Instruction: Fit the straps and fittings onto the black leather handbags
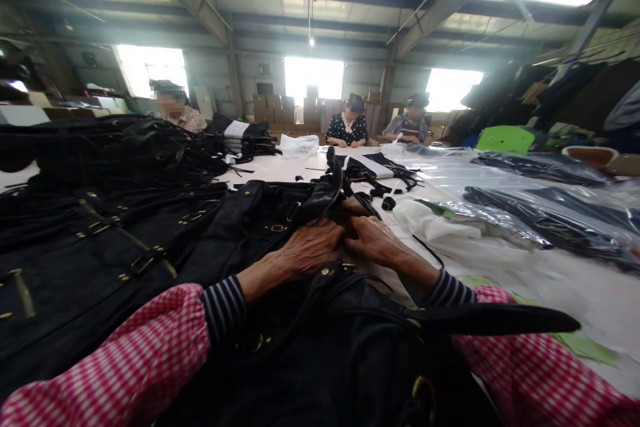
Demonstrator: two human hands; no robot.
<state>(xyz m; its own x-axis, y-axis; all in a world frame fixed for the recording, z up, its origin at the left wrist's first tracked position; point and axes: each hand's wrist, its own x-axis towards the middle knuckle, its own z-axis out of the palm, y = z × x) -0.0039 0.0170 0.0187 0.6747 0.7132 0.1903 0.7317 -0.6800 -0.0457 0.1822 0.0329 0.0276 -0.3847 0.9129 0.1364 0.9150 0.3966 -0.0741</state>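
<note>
A black leather-like bag with gold-coloured rings and studs lies right in front of me, its strap sticking out to the right. At its far edge, both of my hands are close together. My left hand rests with bent fingers closed at the edge of the dark material. Facing it, my right hand has its fingers curled in at a brownish inner part of the bag. The fingertips of both hands are partly hidden. Beyond them rises a raised black flap with a zip-like edge.
Black goods with gold hardware are heaped along the left. Black items in clear plastic and crumpled white wrapping lie on the white table to the right. Several people sit across the table, one in a dotted top.
</note>
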